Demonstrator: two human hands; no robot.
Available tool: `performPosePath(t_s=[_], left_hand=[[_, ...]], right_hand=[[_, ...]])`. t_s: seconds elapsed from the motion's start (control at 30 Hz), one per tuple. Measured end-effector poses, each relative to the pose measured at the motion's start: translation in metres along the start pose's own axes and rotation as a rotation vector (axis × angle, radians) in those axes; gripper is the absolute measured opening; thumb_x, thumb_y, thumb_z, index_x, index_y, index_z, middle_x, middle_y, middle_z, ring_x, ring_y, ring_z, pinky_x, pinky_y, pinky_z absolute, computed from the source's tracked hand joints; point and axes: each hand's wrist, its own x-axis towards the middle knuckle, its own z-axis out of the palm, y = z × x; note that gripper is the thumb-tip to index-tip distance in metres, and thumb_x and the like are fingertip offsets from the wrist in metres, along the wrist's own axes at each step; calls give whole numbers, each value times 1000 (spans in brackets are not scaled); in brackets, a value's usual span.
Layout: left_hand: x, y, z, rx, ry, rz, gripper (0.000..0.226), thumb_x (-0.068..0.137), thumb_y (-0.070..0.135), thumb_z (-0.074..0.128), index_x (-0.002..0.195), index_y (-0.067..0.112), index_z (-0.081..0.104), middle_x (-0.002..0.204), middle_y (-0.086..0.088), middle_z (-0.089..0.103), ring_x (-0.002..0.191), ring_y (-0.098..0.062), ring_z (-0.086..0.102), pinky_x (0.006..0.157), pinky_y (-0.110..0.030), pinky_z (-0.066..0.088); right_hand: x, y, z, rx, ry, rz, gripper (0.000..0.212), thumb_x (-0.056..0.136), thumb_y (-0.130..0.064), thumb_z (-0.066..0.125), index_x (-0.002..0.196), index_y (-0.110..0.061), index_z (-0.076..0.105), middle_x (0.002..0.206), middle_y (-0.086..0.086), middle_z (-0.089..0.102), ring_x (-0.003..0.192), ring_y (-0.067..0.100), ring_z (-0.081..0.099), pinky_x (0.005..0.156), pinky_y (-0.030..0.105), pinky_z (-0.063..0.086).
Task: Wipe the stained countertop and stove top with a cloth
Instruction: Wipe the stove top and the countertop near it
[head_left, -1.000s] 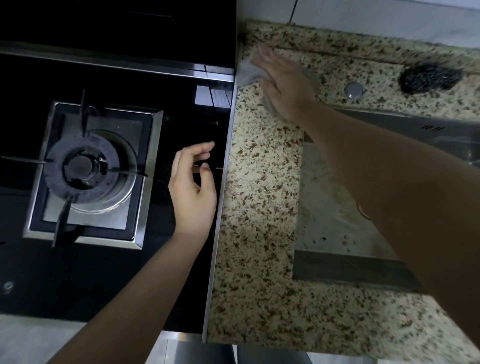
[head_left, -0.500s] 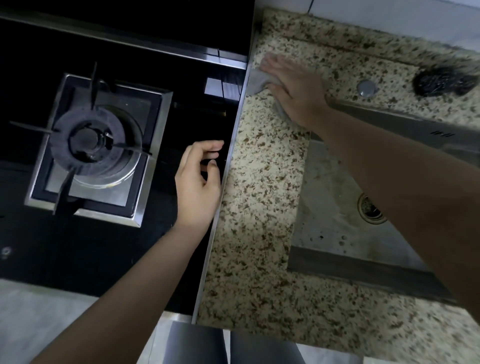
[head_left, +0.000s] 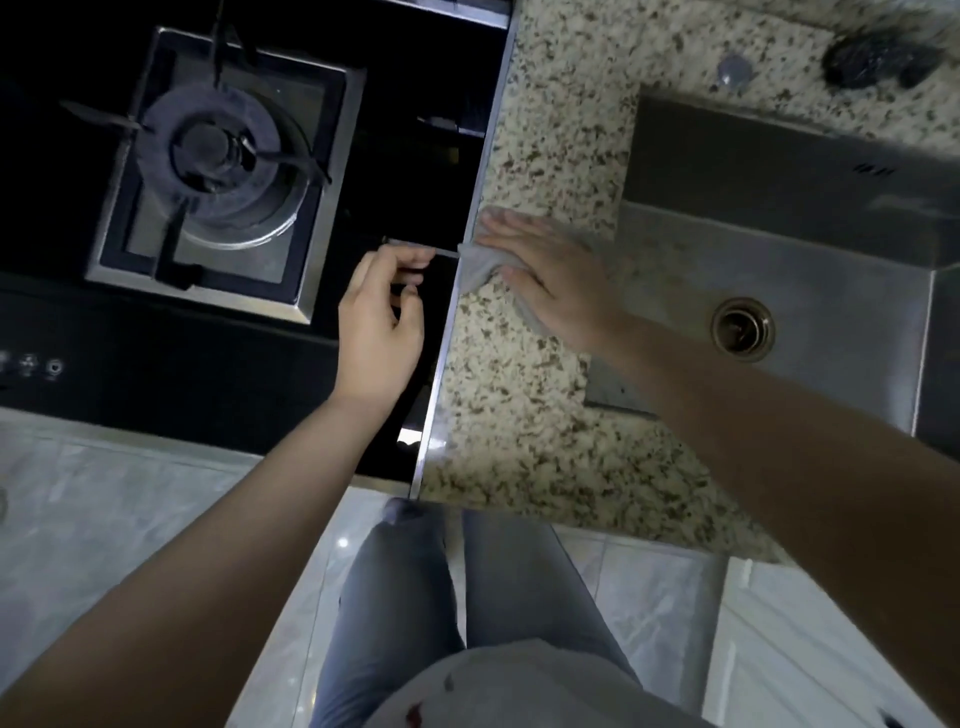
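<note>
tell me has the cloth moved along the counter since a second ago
Yes. The cloth under the right hand slid toward the counter's front edge, from the back corner to level with the sink.

The counter (head_left: 524, 405) is speckled granite-look stone with a smooth finish. The stove top (head_left: 405, 130) is glossy black glass, edged by a bright metal strip (head_left: 441, 358). The burner (head_left: 218, 150) is dark matt metal in a brushed steel tray. The sink (head_left: 810, 291) is brushed stainless steel. The cloth (head_left: 475, 267) is soft grey fabric.
</note>
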Motion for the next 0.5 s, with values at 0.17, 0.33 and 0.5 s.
performPosePath(t_s=[0.17,0.33,0.5], left_hand=[[-39,-11,-23,-23,-34,27,40,89,-11,43,119,6,64,116,-9,63,101,-11,63,93,-18,49],[-82,-21,-45,-55,-78,57,41,89,-10,43,120,7,64,117,-8,63,102,-11,64,94,-18,50],[-122,-30,-62,-69,-116,69,43,88,-11,43,120,8,64,117,-8,63,103,-13,65,95,-21,51]], right_hand=[[-48,-43,36,45,42,48,40,109,-16,44,146,-11,56,158,5,46,152,18,34,127,28,18],[-88,-87,73,71,141,131,39,107,-14,46,144,-11,59,156,5,49,149,11,35,124,19,15],[-128,-124,106,81,194,178,39,106,-14,48,142,-12,61,156,2,50,149,14,37,126,26,19]])
